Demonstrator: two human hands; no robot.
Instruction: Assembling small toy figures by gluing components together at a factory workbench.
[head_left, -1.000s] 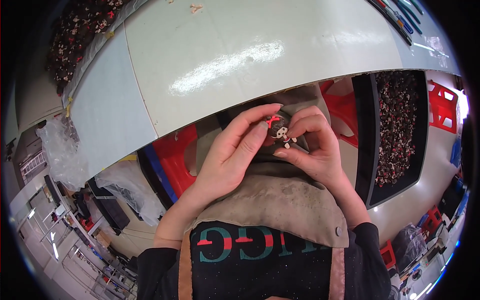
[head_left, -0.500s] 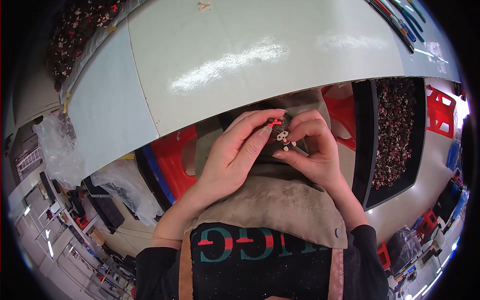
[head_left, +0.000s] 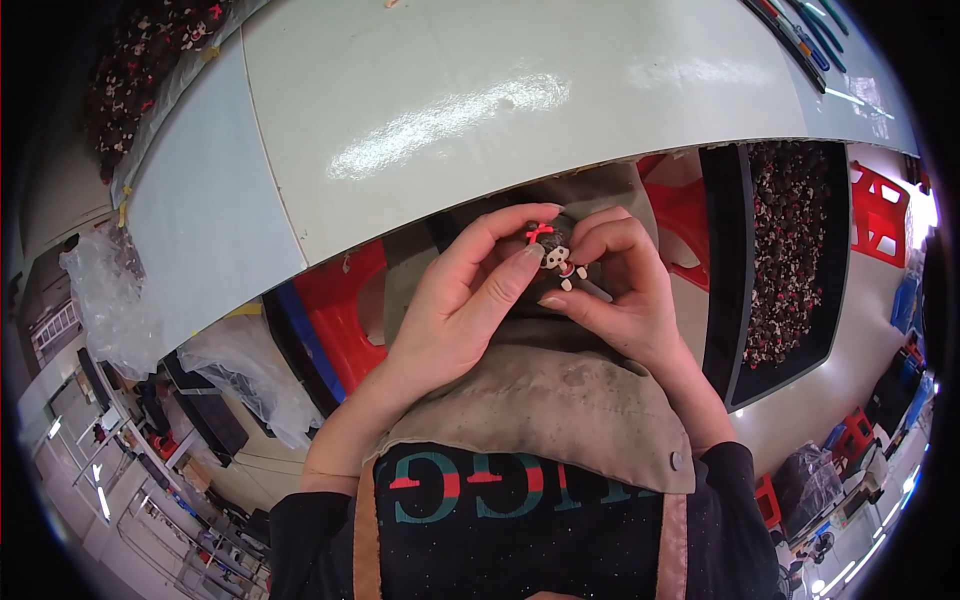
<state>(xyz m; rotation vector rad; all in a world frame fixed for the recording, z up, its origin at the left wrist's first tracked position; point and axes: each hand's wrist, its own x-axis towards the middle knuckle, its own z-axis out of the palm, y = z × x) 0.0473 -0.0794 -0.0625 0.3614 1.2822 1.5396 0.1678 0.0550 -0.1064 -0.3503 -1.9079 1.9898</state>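
Note:
Above my lap, just off the table's near edge, I hold a small doll figurine with dark brown hair, a red bow and a pale face and limbs. My left hand is closed round its head side, the thumb pressed near the face and the fingers behind. From the other side my right hand curls in, its index finger at the figurine's body and its thumb below, near the legs. Part of the figurine is hidden by my fingers.
A pale table spans the front. Pliers and other hand tools lie at its far right. Similar figurines are heaped at the far left and fill a black tray at right. Red stools stand under the table.
The figurine has turned a little, so its face, body and legs show more. Both hands have shifted slightly, and my view has moved a little.

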